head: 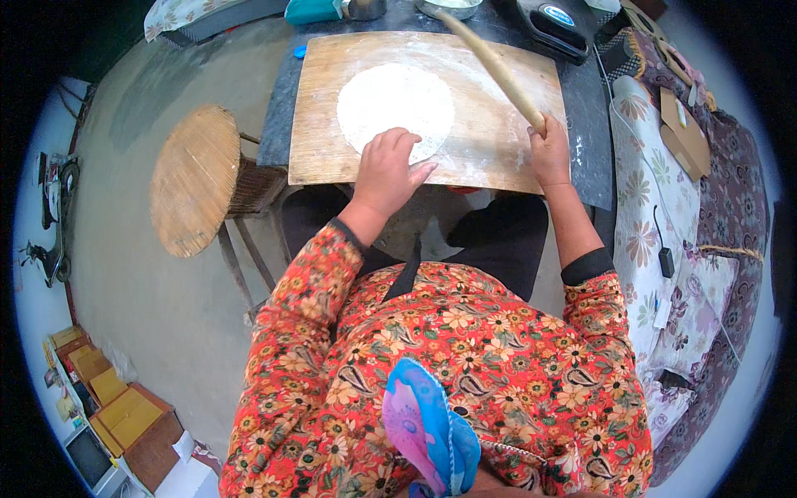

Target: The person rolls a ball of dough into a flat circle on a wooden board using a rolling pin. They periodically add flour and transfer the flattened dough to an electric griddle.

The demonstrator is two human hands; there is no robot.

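A round, flat white sheet of dough point(395, 106) lies on a floured wooden board point(492, 155), left of its middle. My left hand point(391, 163) rests at the sheet's near edge, fingers spread over the dough and thumb pointing right. In my right hand point(550, 149) is the near end of a long wooden rolling pin point(498, 70). The pin slants away to the upper left, and its far end reaches past the board's back edge beside a metal bowl point(457, 7). Loose flour marks the board around the dough.
The board sits on a dark table point(588, 149). Behind it are a black case point(554, 28), a teal object point(313, 10) and a blue cap point(300, 51). A round wooden-topped stool point(196, 180) stands left. A sofa with a floral cover point(641, 180) is close on the right.
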